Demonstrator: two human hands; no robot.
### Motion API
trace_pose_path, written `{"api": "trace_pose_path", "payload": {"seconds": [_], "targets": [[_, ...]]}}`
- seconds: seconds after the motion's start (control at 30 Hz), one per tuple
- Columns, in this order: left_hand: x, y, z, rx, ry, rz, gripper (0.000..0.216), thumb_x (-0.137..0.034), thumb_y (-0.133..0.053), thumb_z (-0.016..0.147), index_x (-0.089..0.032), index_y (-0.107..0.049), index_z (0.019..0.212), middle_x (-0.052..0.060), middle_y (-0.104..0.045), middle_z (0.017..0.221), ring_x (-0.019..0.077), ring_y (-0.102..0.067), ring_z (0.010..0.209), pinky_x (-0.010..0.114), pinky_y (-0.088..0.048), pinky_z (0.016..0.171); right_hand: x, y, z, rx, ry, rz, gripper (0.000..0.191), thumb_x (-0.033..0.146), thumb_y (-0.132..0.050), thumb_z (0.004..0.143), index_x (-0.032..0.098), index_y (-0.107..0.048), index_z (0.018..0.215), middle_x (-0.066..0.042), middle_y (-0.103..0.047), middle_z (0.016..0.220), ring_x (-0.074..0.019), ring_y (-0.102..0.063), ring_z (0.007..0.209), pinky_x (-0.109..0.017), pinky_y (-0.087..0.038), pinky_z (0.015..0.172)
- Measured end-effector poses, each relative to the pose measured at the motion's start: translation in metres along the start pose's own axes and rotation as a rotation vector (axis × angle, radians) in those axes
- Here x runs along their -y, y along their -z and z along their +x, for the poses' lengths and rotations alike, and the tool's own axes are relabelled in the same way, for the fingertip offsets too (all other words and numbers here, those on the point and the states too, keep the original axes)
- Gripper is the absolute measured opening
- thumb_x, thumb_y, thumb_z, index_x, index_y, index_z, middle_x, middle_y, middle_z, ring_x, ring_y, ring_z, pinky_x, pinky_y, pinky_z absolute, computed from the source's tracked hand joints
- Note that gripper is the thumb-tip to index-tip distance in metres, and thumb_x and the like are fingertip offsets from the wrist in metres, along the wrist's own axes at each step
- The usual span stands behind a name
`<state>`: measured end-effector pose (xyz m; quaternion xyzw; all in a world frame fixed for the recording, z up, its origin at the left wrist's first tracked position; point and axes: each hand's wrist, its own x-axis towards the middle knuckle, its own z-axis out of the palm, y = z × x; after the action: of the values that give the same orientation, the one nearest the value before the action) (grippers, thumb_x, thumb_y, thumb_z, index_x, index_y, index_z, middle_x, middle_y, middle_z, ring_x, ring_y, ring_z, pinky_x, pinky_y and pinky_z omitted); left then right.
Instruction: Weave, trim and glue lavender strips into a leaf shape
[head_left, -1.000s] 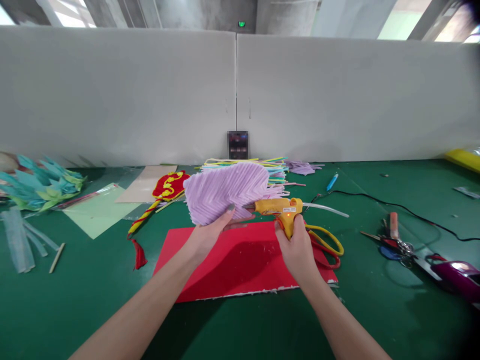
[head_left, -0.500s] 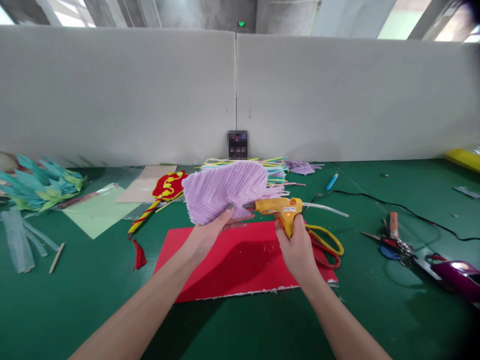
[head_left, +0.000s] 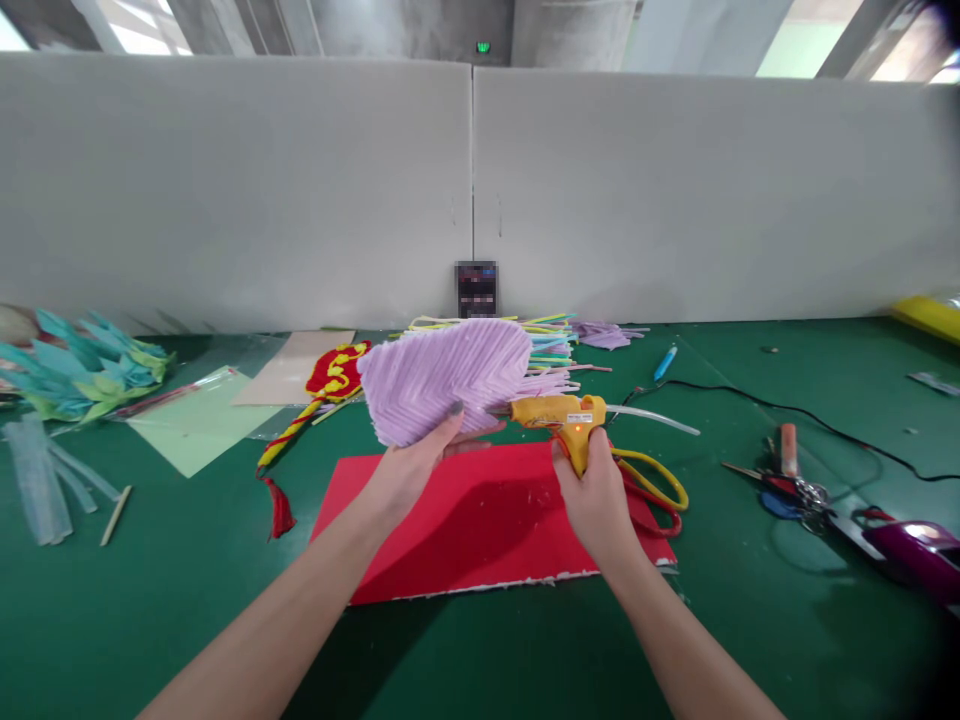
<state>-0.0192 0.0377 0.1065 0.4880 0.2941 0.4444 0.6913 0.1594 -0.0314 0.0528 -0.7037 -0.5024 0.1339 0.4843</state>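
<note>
My left hand (head_left: 420, 455) grips a lilac panel of pipe cleaners (head_left: 446, 380) laid in a chevron pattern, thumb on its face and the other fingers behind. My right hand (head_left: 596, 495) is wrapped round the handle of a yellow hot glue gun (head_left: 562, 412), its small light lit and a clear glue stick (head_left: 660, 419) sticking out of its back. The gun's nozzle points left at the panel's lower right edge; whether it touches is hard to see. Below both hands lies a red board (head_left: 480, 520) with a ragged white front edge. Yellow-and-red-handled scissors (head_left: 651, 480) rest at its right side.
Loose coloured pipe cleaners (head_left: 559, 345) lie behind the panel. At left are a red-and-yellow tasselled fan (head_left: 336, 370), green paper (head_left: 191, 430) and teal paper flowers (head_left: 90, 370). A black cord (head_left: 795, 408), keys (head_left: 806, 500) and a blue pen (head_left: 664, 363) lie at right.
The lilac panel has shifted slightly left in my left hand's grip. The glue gun and my right hand are almost unmoved.
</note>
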Motion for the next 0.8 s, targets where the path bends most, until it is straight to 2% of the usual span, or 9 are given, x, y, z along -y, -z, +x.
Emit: {"api": "trace_pose_path", "payload": {"seconds": [0.13,0.33,0.5,0.63,0.8], "targets": [[-0.0007,-0.0011,0.0005,-0.026,-0.008,-0.023,0.044,-0.037,-0.065,0.077,-0.015,-0.061,0.114,0.012,-0.065,0.114,0.0319,-0.062,0.102,0.048,-0.048,0.091,-0.0011,-0.0003,0.0002,-0.001,0.005,0.011,0.014,0.034,-0.044,0.083,0.021,-0.04,0.087,-0.005,-0.056,0.08,-0.0202,-0.054,0.072,-0.032,-0.041,0.063],[0.0007,0.0008,0.0002,-0.077,0.035,0.006,0.04,-0.038,-0.068,0.074,-0.012,-0.065,0.105,0.012,-0.068,0.106,0.0309,-0.062,0.102,0.046,-0.043,0.098,-0.0034,-0.001,0.0004,0.014,0.006,-0.002,0.015,0.033,-0.043,0.082,0.021,-0.042,0.09,-0.007,-0.059,0.083,-0.0215,-0.056,0.075,-0.032,-0.042,0.064],[0.0025,0.0027,0.001,-0.104,0.02,0.005,0.043,-0.041,-0.068,0.073,-0.012,-0.066,0.105,0.013,-0.067,0.108,0.031,-0.062,0.101,0.047,-0.042,0.099,-0.0045,-0.0014,0.0005,0.008,0.005,-0.01,0.017,0.034,-0.043,0.083,0.02,-0.043,0.092,-0.008,-0.06,0.085,-0.0219,-0.056,0.075,-0.032,-0.042,0.063],[0.0023,0.0039,0.0025,-0.094,0.0,0.011,0.038,-0.04,-0.068,0.074,-0.014,-0.067,0.102,0.012,-0.068,0.106,0.029,-0.064,0.097,0.046,-0.042,0.098,-0.004,-0.0011,0.0007,0.007,-0.011,-0.023,0.015,0.035,-0.044,0.083,0.021,-0.041,0.089,-0.007,-0.059,0.081,-0.0214,-0.056,0.072,-0.032,-0.041,0.062],[-0.0002,0.0019,0.0027,-0.032,-0.02,0.012,0.034,-0.039,-0.064,0.077,-0.015,-0.068,0.101,0.01,-0.067,0.109,0.0293,-0.061,0.105,0.044,-0.042,0.098,-0.0048,-0.0011,0.0013,0.011,-0.009,-0.021,0.015,0.035,-0.044,0.082,0.021,-0.041,0.087,-0.006,-0.059,0.08,-0.0211,-0.055,0.07,-0.031,-0.041,0.061]]}}
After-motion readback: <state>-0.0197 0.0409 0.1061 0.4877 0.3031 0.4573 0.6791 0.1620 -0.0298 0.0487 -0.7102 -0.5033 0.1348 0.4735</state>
